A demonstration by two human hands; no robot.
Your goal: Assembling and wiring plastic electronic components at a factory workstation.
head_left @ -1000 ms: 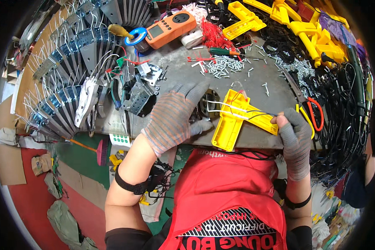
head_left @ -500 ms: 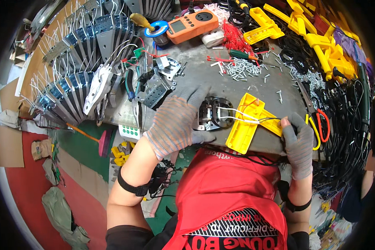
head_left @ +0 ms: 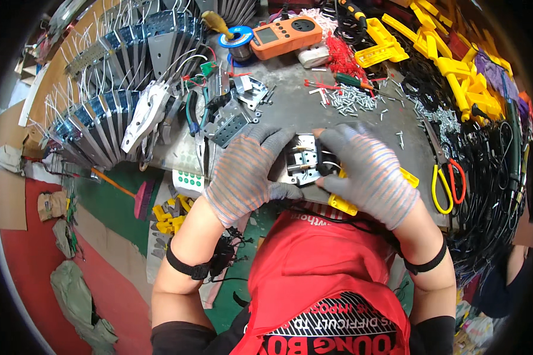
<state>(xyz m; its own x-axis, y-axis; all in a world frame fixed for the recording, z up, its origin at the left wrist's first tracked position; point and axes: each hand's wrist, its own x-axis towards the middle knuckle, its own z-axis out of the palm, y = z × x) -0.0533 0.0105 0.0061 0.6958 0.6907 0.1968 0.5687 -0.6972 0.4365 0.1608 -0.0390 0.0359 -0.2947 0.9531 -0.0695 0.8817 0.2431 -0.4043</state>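
Small metal switch block sits at the near bench edge, cupped between both gloved hands. Left hand wraps it from 9 o'clock, fingers curled against its side. Right hand covers it from 3 o'clock, fingers pressed over the top, also lying on the yellow plastic housing. Both hands touch the block; its long axis can't be made out. Yellow-handled cutters lie further out at 3.
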